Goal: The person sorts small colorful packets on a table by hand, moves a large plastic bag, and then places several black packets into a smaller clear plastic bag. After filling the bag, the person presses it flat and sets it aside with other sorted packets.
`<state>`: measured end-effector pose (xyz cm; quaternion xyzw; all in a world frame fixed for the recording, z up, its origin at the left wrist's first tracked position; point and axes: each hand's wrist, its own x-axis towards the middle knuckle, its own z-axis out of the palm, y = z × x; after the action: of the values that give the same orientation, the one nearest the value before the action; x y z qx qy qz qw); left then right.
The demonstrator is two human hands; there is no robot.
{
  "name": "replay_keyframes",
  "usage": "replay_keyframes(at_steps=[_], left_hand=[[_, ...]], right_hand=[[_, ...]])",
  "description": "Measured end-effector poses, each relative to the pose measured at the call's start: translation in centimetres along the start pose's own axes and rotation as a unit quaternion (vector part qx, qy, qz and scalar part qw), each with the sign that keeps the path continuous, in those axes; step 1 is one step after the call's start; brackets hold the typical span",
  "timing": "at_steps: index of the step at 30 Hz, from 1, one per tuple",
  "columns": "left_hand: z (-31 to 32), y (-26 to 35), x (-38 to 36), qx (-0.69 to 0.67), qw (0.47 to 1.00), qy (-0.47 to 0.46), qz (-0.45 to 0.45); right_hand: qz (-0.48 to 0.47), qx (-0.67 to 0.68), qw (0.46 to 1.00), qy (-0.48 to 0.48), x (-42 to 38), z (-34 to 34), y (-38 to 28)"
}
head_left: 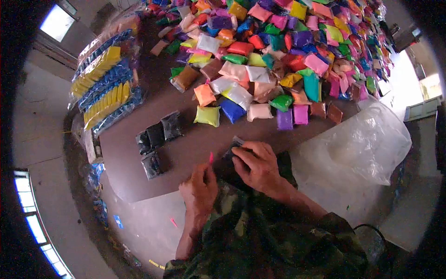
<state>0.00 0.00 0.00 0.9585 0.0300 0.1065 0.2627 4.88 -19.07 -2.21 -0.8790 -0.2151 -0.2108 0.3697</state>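
Note:
My right hand is closed round a small black packet in clear wrap, at the near edge of the table. Beside it, my left hand pinches a thin bright pink strip whose tip sticks up past the fingers. I cannot make out what the strip is. To the left on the brown table lie several more black packets, among them one at the back and one nearer me. Past my hands are a yellow-green packet and a blue packet.
A large heap of many-coloured packets covers the far side of the table. Clear bags of yellow and blue packets are stacked at the left edge. A big translucent plastic bag hangs at the right. Scraps lie on the floor.

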Motion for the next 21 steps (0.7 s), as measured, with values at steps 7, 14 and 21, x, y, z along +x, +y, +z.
replay_keyframes(at_steps=[7, 14, 21], left_hand=[[0.0, 2.0, -0.7, -0.008, 0.997, 0.053, 0.054], [0.4, 2.3, -2.7, -0.029, 0.998, -0.019, 0.055], [0.4, 0.8, -1.7, -0.022, 0.997, 0.057, 0.051]], right_hand=[[0.020, -0.006, 1.000, -0.005, -0.3, 0.0, -0.1], [0.009, -0.031, 0.999, 0.028, -0.1, 0.4, -0.3], [0.010, -0.026, 0.999, 0.042, 0.1, 0.6, -0.5]])
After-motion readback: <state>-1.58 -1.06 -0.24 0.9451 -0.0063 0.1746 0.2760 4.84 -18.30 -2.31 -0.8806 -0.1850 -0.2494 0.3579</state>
